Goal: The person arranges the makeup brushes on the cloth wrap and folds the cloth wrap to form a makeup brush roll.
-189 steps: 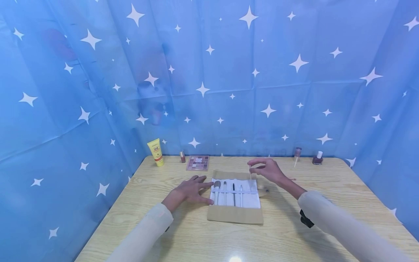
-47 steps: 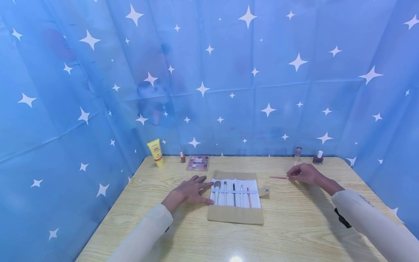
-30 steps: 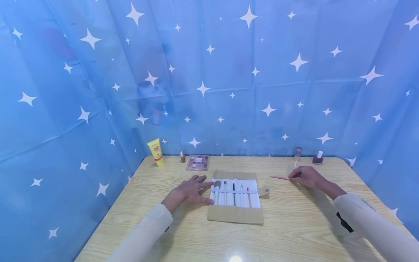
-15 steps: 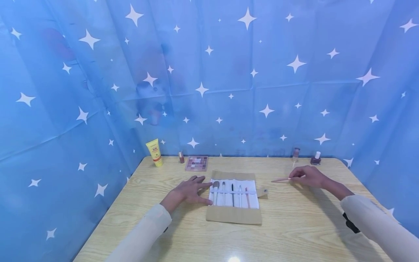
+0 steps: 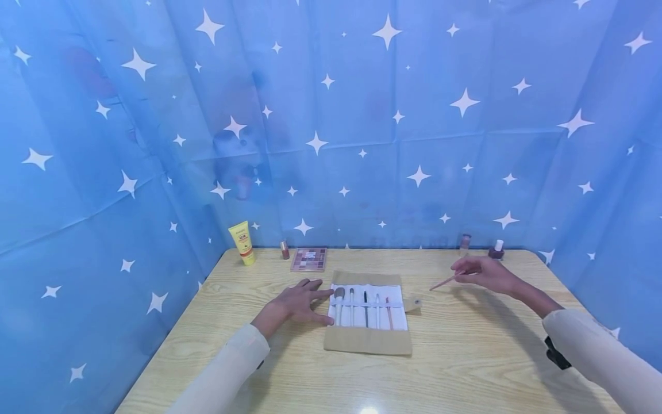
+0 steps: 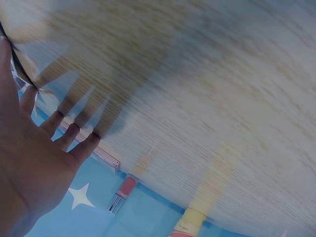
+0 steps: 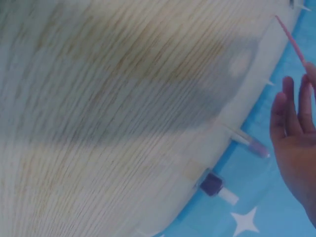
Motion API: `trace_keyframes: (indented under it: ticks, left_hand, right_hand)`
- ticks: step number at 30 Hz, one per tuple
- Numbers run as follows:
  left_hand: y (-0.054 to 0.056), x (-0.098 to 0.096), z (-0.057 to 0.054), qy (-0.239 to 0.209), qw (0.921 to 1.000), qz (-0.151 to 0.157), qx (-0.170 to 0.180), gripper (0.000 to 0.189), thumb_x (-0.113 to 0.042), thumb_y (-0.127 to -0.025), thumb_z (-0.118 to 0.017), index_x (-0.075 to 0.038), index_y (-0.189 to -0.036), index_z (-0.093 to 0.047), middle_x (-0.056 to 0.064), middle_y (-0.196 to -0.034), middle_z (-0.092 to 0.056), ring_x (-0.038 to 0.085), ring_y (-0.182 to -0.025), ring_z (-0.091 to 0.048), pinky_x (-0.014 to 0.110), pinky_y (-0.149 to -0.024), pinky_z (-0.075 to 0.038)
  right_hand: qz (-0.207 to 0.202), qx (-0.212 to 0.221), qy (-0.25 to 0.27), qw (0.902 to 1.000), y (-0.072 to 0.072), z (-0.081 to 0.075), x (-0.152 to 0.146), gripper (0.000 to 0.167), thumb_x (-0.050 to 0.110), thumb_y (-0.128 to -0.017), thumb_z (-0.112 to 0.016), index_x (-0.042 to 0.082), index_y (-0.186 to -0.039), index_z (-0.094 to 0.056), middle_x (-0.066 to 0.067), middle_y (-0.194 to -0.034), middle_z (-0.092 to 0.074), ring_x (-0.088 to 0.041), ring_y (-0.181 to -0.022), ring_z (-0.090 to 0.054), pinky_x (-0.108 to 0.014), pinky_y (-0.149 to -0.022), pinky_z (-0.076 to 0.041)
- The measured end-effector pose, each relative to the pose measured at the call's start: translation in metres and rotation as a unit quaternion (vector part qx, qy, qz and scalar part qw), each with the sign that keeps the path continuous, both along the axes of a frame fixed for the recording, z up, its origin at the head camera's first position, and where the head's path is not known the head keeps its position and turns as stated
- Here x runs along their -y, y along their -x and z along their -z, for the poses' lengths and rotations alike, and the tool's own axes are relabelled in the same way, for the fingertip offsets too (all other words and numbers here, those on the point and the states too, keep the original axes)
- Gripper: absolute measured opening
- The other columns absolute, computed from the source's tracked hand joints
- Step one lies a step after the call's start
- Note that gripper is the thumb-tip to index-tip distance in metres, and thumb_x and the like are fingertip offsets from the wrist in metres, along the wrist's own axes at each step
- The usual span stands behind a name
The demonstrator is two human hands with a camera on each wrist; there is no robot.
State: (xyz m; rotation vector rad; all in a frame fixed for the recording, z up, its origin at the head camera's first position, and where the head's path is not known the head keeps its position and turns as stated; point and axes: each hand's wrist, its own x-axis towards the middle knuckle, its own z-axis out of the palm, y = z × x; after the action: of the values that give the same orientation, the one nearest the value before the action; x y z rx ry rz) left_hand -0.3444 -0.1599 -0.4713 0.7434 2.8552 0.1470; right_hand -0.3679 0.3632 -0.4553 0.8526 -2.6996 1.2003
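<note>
In the head view, a beige brush roll [image 5: 368, 341] lies unfolded on the wooden table, several makeup brushes tucked upright under the strap of its white lining. My left hand [image 5: 297, 305] rests at the roll's left edge with fingers spread, index finger and thumb on the border. Right of the roll, my right hand [image 5: 486, 275] pinches a slim pink makeup brush [image 5: 443, 283] between thumb and fingers, its free end slanting down to the left. The other end is hidden in the hand. In the right wrist view, the pink brush [image 7: 291, 40] sticks out past the fingertips.
Along the back edge stand a yellow tube [image 5: 242, 242], a small lipstick-like tube [image 5: 284, 250], a flat eyeshadow palette [image 5: 309, 259], a mauve-capped slender tube [image 5: 465, 241] and a dark nail polish bottle [image 5: 496, 250]. A snap tab [image 5: 413, 305] juts from the roll's right side. Blue star-patterned curtain surrounds the table.
Earlier, my right hand held a brush over the roll's right slot; a pink brush now sits there. The hand moved right, pinched another pink brush and raised it. My left hand stayed put.
</note>
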Motion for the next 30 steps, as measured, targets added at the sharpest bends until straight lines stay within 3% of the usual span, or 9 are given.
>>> trace_keyframes:
  ticks: [6,11,16,20,25,30]
  left_hand:
    - [0.001,0.000,0.000,0.001,1.0000,0.000,0.000,0.090,-0.084,-0.084,-0.059,-0.040,-0.160,-0.040,0.004,-0.171,-0.027,0.037,-0.157,-0.021,0.069,-0.118,-0.027]
    - [0.001,0.000,0.000,0.000,1.0000,0.001,-0.003,0.090,-0.084,-0.084,-0.059,-0.039,-0.159,-0.041,0.005,-0.171,-0.027,0.038,-0.157,-0.022,0.070,-0.117,-0.028]
    - [0.001,0.000,0.000,-0.001,1.0000,0.002,-0.003,0.090,-0.084,-0.084,-0.059,-0.039,-0.159,-0.041,0.005,-0.171,-0.027,0.038,-0.157,-0.022,0.070,-0.117,-0.028]
    - [0.001,0.000,0.002,0.001,1.0000,0.002,-0.005,0.090,-0.083,-0.084,-0.060,-0.039,-0.159,-0.041,0.005,-0.171,-0.028,0.038,-0.157,-0.023,0.070,-0.117,-0.029]
    - [0.000,0.000,0.000,-0.003,1.0000,0.000,-0.002,0.089,-0.084,-0.084,-0.059,-0.040,-0.159,-0.041,0.005,-0.171,-0.027,0.037,-0.157,-0.021,0.070,-0.117,-0.028]
    - [0.000,0.000,0.001,-0.005,1.0000,-0.002,-0.003,0.089,-0.083,-0.084,-0.060,-0.039,-0.159,-0.042,0.005,-0.171,-0.027,0.037,-0.157,-0.022,0.070,-0.117,-0.028]
  right_hand:
    - [0.018,0.059,0.066,0.9959,-0.006,-0.008,0.014,0.026,0.007,-0.099,-0.071,-0.004,-0.122,-0.065,-0.024,-0.115,-0.070,-0.008,-0.100,-0.071,-0.024,-0.083,-0.060]
    - [0.004,0.066,0.125,0.9899,-0.007,-0.015,0.027,0.028,0.003,-0.099,-0.069,-0.004,-0.123,-0.057,-0.028,-0.117,-0.066,-0.012,-0.102,-0.071,-0.032,-0.081,-0.063]
    - [-0.006,0.077,0.163,0.9836,-0.008,-0.021,0.039,0.034,-0.001,-0.099,-0.068,-0.003,-0.126,-0.047,-0.023,-0.115,-0.069,-0.012,-0.099,-0.072,-0.034,-0.077,-0.063]
    - [0.002,0.073,0.150,0.9860,-0.009,-0.024,0.046,0.032,0.002,-0.101,-0.067,-0.005,-0.126,-0.048,-0.024,-0.119,-0.070,-0.011,-0.099,-0.073,-0.035,-0.076,-0.062]
    - [0.012,0.063,0.109,0.9920,-0.008,-0.023,0.054,0.027,0.011,-0.103,-0.067,-0.004,-0.124,-0.064,-0.027,-0.128,-0.066,-0.013,-0.101,-0.074,-0.036,-0.080,-0.062]
    - [0.014,0.068,0.095,0.9931,-0.006,-0.022,0.063,0.032,0.013,-0.103,-0.067,-0.004,-0.130,-0.067,-0.029,-0.134,-0.063,-0.015,-0.104,-0.075,-0.036,-0.082,-0.062]
